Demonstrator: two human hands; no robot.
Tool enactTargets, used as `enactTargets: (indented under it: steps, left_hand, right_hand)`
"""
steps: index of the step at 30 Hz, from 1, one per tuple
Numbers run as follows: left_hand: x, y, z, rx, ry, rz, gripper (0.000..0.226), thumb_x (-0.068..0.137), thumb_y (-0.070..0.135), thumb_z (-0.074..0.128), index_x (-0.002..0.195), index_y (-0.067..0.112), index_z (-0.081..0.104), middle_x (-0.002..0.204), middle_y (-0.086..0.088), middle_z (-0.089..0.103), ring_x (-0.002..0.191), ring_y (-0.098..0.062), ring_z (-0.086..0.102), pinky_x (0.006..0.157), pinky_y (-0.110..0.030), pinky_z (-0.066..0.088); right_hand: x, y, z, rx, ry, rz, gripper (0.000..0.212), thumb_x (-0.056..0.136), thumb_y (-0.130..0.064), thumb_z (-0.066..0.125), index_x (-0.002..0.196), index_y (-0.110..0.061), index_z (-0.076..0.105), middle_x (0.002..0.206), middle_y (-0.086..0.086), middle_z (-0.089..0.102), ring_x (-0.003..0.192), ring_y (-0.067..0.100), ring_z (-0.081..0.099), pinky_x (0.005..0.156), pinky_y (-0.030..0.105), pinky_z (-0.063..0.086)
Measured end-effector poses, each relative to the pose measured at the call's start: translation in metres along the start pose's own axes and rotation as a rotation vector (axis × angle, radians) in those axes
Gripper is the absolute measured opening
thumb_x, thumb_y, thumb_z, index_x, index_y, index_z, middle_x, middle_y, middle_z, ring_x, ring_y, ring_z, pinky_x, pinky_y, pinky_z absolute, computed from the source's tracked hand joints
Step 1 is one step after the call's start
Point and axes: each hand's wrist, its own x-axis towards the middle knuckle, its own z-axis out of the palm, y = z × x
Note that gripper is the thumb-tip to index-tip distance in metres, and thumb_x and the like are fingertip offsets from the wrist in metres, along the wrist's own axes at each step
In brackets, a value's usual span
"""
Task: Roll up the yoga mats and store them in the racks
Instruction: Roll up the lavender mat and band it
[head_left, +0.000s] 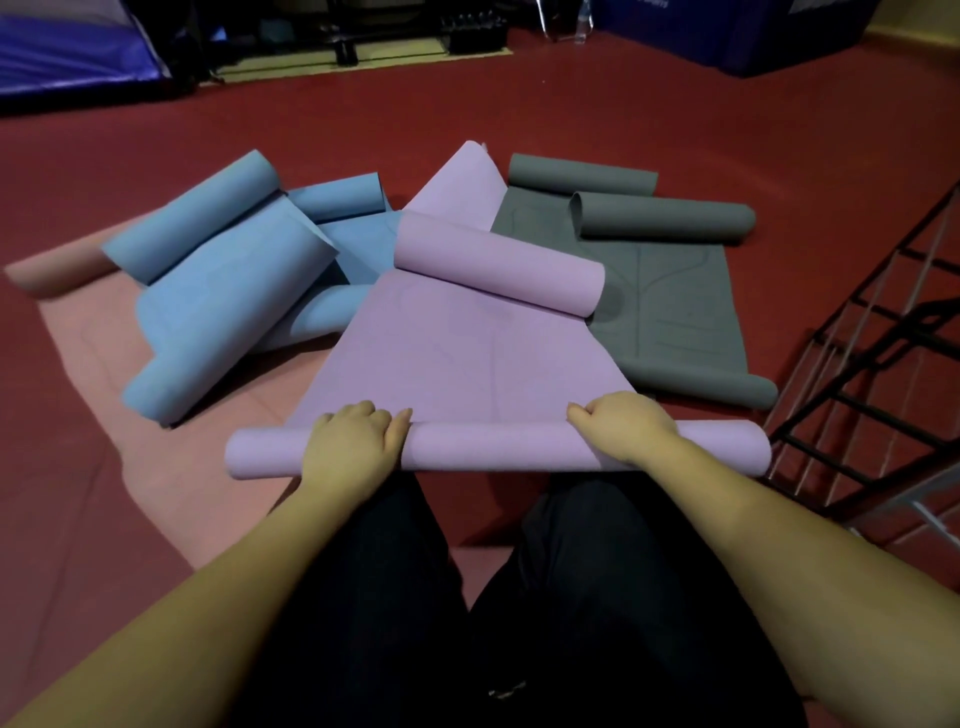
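A purple yoga mat (467, 353) lies on the red floor in front of my knees, its near end wound into a thin roll (488, 447) and its far end curled up. My left hand (353, 441) grips the roll left of its middle, fingers curled over the top. My right hand (618, 426) grips it further right in the same way. Blue mats (218, 291) lie half curled to the left, a grey mat (670, 312) to the right, and a pink mat (93, 374) lies flat under the blue ones.
A black wire rack (872, 374) stands at the right edge, close to the roll's right end. Dark equipment and blue padded blocks (753, 36) line the far wall. My legs in dark trousers (509, 597) fill the foreground.
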Motion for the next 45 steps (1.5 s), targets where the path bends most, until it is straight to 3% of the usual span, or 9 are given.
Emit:
enactTargets:
  steps: [7,16,20,22,27,30,35,41,45]
  left_hand:
    - [0.018,0.008,-0.016,0.043,0.003,0.009,0.060,0.104,0.047,0.024,0.094,0.013,0.072,0.106,-0.012,0.071,0.098,-0.034,0.064,0.083,-0.038,0.044]
    - [0.021,0.007,-0.036,0.089,-0.289,-0.038,0.061,0.104,0.045,0.021,0.114,0.007,0.067,0.126,-0.017,0.063,0.113,-0.034,0.058,0.093,-0.036,0.042]
    - [0.032,0.010,-0.036,0.076,-0.438,-0.037,0.057,0.105,0.042,0.022,0.126,0.006,0.061,0.137,-0.017,0.056,0.122,-0.032,0.052,0.100,-0.036,0.038]
    - [0.040,0.012,-0.037,0.039,-0.511,-0.015,0.053,0.106,0.038,0.023,0.130,0.007,0.058,0.142,-0.015,0.052,0.127,-0.030,0.049,0.104,-0.036,0.035]
    - [0.049,0.007,-0.034,-0.033,-0.596,-0.004,0.048,0.106,0.033,0.025,0.127,0.007,0.059,0.143,-0.014,0.051,0.126,-0.029,0.048,0.101,-0.033,0.033]
    - [0.051,0.005,-0.031,-0.030,-0.558,-0.016,0.044,0.103,0.034,0.031,0.122,0.009,0.061,0.138,-0.013,0.054,0.123,-0.030,0.049,0.099,-0.034,0.036]
    - [0.047,0.005,-0.026,0.004,-0.437,-0.029,0.043,0.102,0.039,0.033,0.106,0.014,0.068,0.125,-0.012,0.062,0.110,-0.030,0.054,0.095,-0.035,0.042]
    - [0.028,0.014,-0.019,-0.027,-0.031,-0.146,0.052,0.103,0.040,0.029,0.091,0.008,0.069,0.098,-0.017,0.069,0.087,-0.034,0.058,0.072,-0.036,0.044]
    - [-0.002,0.011,0.001,0.018,0.070,-0.014,0.063,0.092,0.056,0.027,0.067,0.009,0.060,0.069,-0.015,0.065,0.071,-0.037,0.061,0.064,-0.043,0.046]
  right_hand:
    - [-0.009,0.001,-0.023,0.069,-0.089,0.023,0.063,0.100,-0.051,0.026,0.127,-0.007,0.061,0.136,0.016,0.057,0.119,0.032,0.053,0.086,0.034,0.037]
    - [-0.016,0.005,-0.031,0.121,-0.355,0.016,0.062,0.102,-0.054,0.027,0.148,-0.014,0.042,0.158,0.007,0.033,0.144,0.024,0.032,0.115,0.034,0.024]
    - [-0.015,0.009,-0.010,0.108,-0.008,-0.110,0.042,0.102,-0.045,0.034,0.103,-0.018,0.067,0.116,0.006,0.059,0.116,0.028,0.051,0.086,0.033,0.039]
    - [-0.021,0.007,-0.006,0.116,0.187,-0.111,0.043,0.102,-0.044,0.037,0.073,-0.018,0.056,0.095,0.005,0.062,0.089,0.026,0.055,0.069,0.034,0.035]
    - [-0.038,0.005,0.006,-0.015,0.345,-0.096,0.053,0.097,-0.058,0.033,0.070,-0.018,0.055,0.086,0.003,0.065,0.090,0.026,0.059,0.063,0.033,0.034]
    - [-0.049,0.002,0.021,-0.023,0.413,-0.112,0.071,0.086,-0.068,0.016,0.078,-0.017,0.066,0.083,0.002,0.065,0.089,0.024,0.058,0.068,0.034,0.043]
    - [-0.044,0.000,0.032,0.000,0.437,-0.116,0.067,0.088,-0.061,0.024,0.071,-0.011,0.064,0.071,0.009,0.062,0.078,0.033,0.059,0.065,0.037,0.045]
    - [-0.029,-0.004,0.017,-0.038,0.316,-0.043,0.057,0.099,-0.055,0.029,0.094,-0.016,0.070,0.102,0.006,0.067,0.102,0.026,0.058,0.070,0.031,0.034]
    - [-0.022,-0.006,0.011,-0.067,0.252,-0.013,0.057,0.099,-0.054,0.028,0.096,-0.019,0.071,0.104,0.005,0.068,0.100,0.027,0.061,0.068,0.029,0.034]
